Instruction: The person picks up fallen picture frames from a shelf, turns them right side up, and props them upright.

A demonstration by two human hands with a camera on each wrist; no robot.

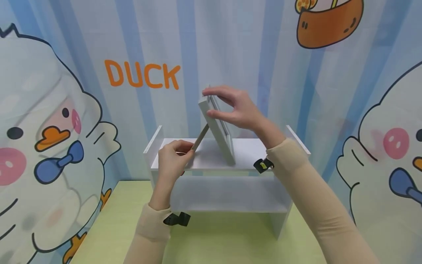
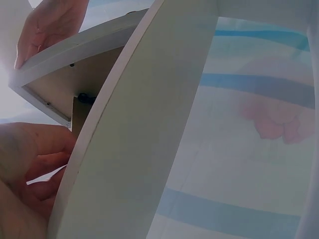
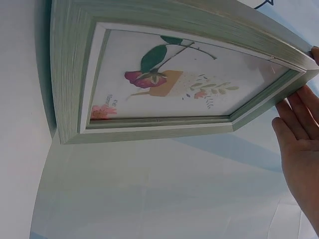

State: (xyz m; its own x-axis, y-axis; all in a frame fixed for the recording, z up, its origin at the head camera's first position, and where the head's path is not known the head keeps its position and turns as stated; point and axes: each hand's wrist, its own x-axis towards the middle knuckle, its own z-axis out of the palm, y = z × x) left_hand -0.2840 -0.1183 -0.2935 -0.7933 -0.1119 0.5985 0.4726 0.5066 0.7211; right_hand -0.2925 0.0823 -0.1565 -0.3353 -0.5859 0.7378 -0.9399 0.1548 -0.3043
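A pale grey-green picture frame (image 1: 215, 128) leans on the top of a small white shelf unit (image 1: 248, 148), its lower edge on the board. My right hand (image 1: 239, 108) grips the frame's upper end, thumb on one side and fingers over the top. Behind the frame, my left hand (image 1: 174, 157) pinches the lower part of its fold-out support leg (image 1: 200, 137). The left wrist view shows the frame's brown backing (image 2: 94, 74) and a dark hinge (image 2: 85, 98). Under the glass, in the right wrist view, lies a pressed red rose (image 3: 145, 78) with green leaves.
The shelf unit has raised side panels (image 1: 296, 139) and a lower board (image 1: 230, 194). It stands on a light yellow-green table (image 1: 132, 209). Behind hangs a striped blue and white curtain (image 1: 224, 44) with cartoon ducks.
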